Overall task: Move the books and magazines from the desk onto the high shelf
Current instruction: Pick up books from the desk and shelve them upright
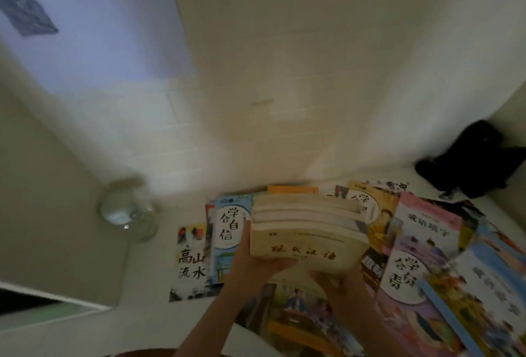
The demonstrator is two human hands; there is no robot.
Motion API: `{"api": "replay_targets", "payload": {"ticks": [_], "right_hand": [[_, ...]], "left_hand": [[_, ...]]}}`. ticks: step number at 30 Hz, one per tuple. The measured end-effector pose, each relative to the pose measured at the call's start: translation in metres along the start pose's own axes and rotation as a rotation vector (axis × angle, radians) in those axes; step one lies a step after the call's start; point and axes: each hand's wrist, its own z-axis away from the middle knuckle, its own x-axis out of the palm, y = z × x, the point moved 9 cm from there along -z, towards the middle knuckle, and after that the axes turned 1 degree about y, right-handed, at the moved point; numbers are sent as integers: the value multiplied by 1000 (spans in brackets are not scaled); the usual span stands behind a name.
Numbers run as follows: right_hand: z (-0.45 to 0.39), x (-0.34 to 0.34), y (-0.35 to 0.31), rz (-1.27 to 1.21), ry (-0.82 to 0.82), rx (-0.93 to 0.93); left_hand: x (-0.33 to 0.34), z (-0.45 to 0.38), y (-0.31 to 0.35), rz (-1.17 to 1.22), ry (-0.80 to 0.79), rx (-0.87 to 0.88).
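Note:
A stack of three thick cream books [307, 228] is raised above the white desk [142, 285]. My left hand [256, 260] grips the stack's left near corner, thumb up its side. My right hand [333, 278] holds it from underneath at the near edge. Beneath and around the stack lie several thin colourful books and magazines: a blue-covered one [227, 228] and a black-and-white one [190, 262] at the left, a pink one [427, 223] and a purple one [404, 274] at the right. No shelf is in view.
A clear glass jar [128, 210] stands at the desk's left, near the wall. A black object [472, 160] sits in the far right corner. The pale wall [284, 72] rises right behind the desk. A dark gap [28, 299] shows past the desk's left edge.

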Motion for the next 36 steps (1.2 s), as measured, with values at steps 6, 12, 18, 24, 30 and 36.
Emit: {"api": "replay_targets", "payload": {"ticks": [6,12,18,24,30,36], "right_hand": [[-8,-4,-12,-10,-106,-26],[-6,6,-80,15,-185,-144],[57,78,-232,-14,-445,-488],[176,145,-378,-136,-724,-803],[246,126,-545,-309,-756,-1062],[227,72,-694,-184,-590,-1235]], "left_hand": [[0,9,-21,50,27,-44],[-34,44,44,-18,243,36],[-136,154,160,-33,596,251],[-206,318,278,-132,964,463],[-222,394,453,-261,1009,716],[-236,351,572,-167,955,864]]}}
